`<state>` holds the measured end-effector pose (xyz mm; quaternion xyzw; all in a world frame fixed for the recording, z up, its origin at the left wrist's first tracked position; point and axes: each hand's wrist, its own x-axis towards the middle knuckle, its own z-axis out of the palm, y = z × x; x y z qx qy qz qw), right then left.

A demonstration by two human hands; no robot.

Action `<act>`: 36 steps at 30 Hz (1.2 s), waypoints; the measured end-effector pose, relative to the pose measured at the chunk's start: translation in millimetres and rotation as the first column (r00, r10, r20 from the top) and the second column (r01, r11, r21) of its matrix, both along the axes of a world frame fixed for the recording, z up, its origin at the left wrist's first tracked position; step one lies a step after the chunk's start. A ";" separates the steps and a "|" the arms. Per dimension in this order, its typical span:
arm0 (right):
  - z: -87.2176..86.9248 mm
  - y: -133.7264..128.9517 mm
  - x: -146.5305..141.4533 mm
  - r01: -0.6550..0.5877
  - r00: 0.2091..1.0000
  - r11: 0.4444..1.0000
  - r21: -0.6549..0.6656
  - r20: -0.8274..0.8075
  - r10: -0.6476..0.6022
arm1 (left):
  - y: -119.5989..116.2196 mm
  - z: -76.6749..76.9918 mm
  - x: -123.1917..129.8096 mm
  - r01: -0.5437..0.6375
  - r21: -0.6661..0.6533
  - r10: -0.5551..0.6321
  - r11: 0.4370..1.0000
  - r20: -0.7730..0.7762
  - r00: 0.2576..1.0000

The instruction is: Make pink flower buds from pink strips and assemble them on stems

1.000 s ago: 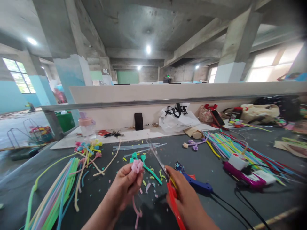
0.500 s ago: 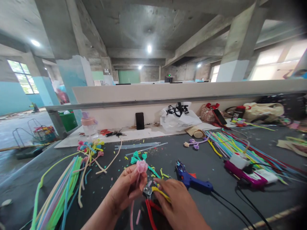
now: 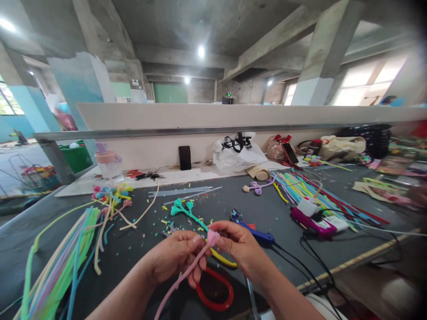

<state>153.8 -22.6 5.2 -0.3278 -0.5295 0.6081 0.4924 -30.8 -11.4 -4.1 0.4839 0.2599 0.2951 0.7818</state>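
Observation:
A pink chenille-stem flower is held up between my two hands, its long stem hanging down to the lower left. My left hand pinches the stem just below the bloom. The fingertips of my right hand close around the flower head. Beneath the hands lies a hand tool with a looped red handle; its working end is hidden. A yellow curved piece shows beside it. Just beyond, a green branched chenille flower stem rests on the dark tabletop among small scraps.
Right of my hands lies a blue glue gun with its black cable. Chenille stem bundles lie left and right. A purple power strip, white bag, phone and lidded cup stand farther off.
My right hand has left the red-handled tool and now grips the flower head. My left hand has shifted to the stem, and the flower has tilted. The view has swung slightly right and down.

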 end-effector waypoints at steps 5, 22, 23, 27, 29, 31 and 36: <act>-1.6 1.1 -3.5 0.023 0.996 1.000 0.007 0.090 -0.023 | 0.9 -0.5 2.6 -0.049 0.012 0.049 0.999 -0.038 0.998; 2.1 8.4 1.9 0.177 0.943 0.984 -0.001 0.286 -0.169 | 9.3 -2.8 4.5 -0.120 0.104 0.138 0.987 -0.193 0.972; 2.3 8.3 1.9 0.175 0.942 0.984 0.003 0.288 -0.169 | 10.0 -4.9 4.8 -0.119 0.125 0.144 0.985 -0.213 0.966; 1.2 7.6 -1.4 0.139 0.946 0.989 0.053 0.288 -0.148 | 10.6 -14.0 7.3 -0.085 0.215 0.156 0.973 -0.341 0.927; 0.2 8.6 -1.4 0.120 0.952 0.990 0.077 0.275 -0.137 | 10.7 -13.4 7.3 -0.070 0.246 0.168 0.967 -0.404 0.899; -0.6 10.8 1.8 0.133 0.957 0.986 0.104 0.247 -0.155 | 13.1 -7.2 3.8 -0.099 0.289 0.225 0.952 -0.445 0.867; -3.4 17.7 16.2 0.327 0.911 0.924 0.201 0.192 -0.364 | 34.1 17.0 -28.9 -0.278 0.477 0.531 0.834 -0.555 0.641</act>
